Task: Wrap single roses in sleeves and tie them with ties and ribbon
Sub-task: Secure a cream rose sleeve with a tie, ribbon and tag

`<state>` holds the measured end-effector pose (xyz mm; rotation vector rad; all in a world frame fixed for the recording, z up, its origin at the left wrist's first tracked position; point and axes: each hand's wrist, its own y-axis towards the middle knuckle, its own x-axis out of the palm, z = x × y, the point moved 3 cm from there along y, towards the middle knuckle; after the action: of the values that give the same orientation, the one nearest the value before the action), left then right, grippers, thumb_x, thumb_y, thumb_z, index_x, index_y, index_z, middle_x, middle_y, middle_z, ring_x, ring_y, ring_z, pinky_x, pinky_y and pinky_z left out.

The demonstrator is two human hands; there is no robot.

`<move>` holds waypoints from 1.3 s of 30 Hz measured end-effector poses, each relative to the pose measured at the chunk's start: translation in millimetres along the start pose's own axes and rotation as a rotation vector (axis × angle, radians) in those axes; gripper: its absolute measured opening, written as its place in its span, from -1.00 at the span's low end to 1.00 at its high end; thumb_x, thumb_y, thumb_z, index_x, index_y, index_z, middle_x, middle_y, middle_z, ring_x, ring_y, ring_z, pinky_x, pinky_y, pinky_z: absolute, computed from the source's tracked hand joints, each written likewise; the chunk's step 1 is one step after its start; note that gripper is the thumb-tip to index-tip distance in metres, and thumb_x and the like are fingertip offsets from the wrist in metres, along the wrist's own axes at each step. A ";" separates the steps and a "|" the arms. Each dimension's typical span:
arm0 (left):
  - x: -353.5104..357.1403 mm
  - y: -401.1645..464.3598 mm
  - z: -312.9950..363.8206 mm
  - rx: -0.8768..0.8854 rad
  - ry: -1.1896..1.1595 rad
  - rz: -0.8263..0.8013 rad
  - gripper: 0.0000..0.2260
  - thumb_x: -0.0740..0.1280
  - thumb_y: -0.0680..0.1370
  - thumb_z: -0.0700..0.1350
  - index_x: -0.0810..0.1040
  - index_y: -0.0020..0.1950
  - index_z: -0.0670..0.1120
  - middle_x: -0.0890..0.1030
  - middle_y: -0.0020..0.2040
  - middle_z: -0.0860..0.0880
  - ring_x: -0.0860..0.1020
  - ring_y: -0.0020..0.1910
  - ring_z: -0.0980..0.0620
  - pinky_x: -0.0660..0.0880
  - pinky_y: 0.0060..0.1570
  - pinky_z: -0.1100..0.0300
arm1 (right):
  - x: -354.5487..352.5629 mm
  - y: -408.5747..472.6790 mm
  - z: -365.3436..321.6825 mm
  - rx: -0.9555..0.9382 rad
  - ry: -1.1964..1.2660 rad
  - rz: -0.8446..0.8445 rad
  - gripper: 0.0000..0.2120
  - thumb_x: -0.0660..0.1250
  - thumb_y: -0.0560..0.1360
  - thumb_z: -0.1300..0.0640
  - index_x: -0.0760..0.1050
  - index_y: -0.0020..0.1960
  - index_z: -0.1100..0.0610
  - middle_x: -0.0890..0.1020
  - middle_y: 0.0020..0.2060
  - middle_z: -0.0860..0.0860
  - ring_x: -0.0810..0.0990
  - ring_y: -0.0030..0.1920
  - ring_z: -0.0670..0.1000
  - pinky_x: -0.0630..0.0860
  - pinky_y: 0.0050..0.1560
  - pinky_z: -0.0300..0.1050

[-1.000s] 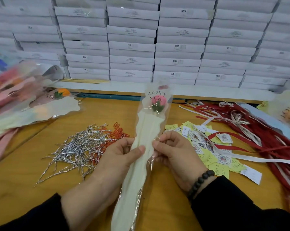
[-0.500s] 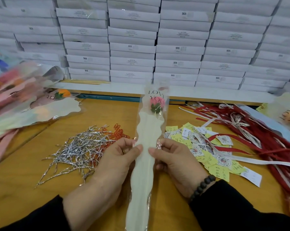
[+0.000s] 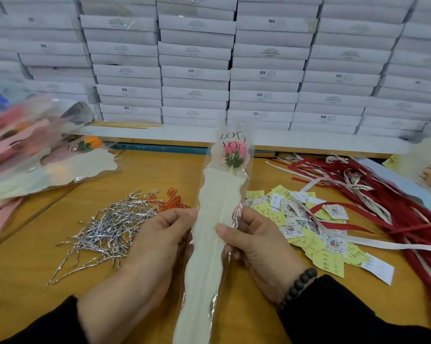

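Nearest, the left hand [image 3: 157, 242] and right hand [image 3: 256, 242] each grip one edge of a long cream sleeve [image 3: 209, 234], fingers curled round it, thumbs on its front. The sleeve stands nearly upright above the wooden table [image 3: 23, 269], with a pink rose [image 3: 235, 149] showing in its clear top under "LOVE YOU" lettering. Left of the sleeve lies a heap of silver twist ties [image 3: 110, 227]; right of it, yellow tags [image 3: 308, 227], then red ribbons [image 3: 395, 202]. Farther left are finished wrapped roses [image 3: 35, 165]. Behind the sleeve rise stacked white boxes [image 3: 234, 65].
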<state>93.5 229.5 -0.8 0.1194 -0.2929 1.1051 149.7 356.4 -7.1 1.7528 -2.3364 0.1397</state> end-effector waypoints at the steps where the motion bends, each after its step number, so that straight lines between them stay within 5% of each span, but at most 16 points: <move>1: -1.0 0.5 0.2 0.000 0.000 0.009 -0.85 0.38 0.30 -0.10 0.65 -0.24 -0.16 0.66 -0.24 -0.21 0.59 -0.37 -0.05 0.56 -0.32 0.15 | 0.5 -0.1 -0.5 -0.002 -0.008 -0.006 -0.81 0.39 0.41 0.34 0.57 0.01 0.20 0.66 -0.25 0.05 0.43 -0.50 -0.12 0.34 -0.49 -0.34; 16: 0.1 1.8 0.3 -0.043 -0.032 -0.004 -0.82 0.40 0.29 -0.17 0.56 -0.17 -0.22 0.64 -0.28 -0.22 0.60 -0.41 -0.06 0.56 -0.38 0.17 | 1.7 -0.8 -1.1 -0.006 -0.050 -0.027 -0.77 0.40 0.40 0.34 0.56 0.04 0.19 0.67 -0.18 0.06 0.44 -0.49 -0.13 0.36 -0.46 -0.32; 30: 1.9 -4.3 2.2 -0.021 0.054 -0.010 -0.67 0.44 0.28 -0.07 0.59 -0.14 -0.33 0.62 -0.24 -0.31 0.53 -0.34 -0.13 0.46 -0.22 0.06 | 2.3 -1.4 -0.7 -0.020 -0.066 -0.036 -0.79 0.40 0.41 0.32 0.57 0.02 0.15 0.67 -0.23 0.01 0.45 -0.49 -0.13 0.38 -0.46 -0.32; 39: 2.9 -6.1 3.4 -0.028 0.089 -0.012 -0.83 0.43 0.26 -0.11 0.67 -0.26 -0.20 0.65 -0.29 -0.24 0.56 -0.41 -0.07 0.50 -0.28 0.10 | 4.0 -3.1 -3.0 -0.021 -0.091 -0.031 -0.80 0.41 0.40 0.33 0.55 0.01 0.19 0.64 -0.32 -0.01 0.48 -0.49 -0.13 0.39 -0.47 -0.34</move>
<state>99.6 228.5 3.6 0.0467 -0.2283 1.0910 152.0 352.4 -3.4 1.8201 -2.3623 0.0308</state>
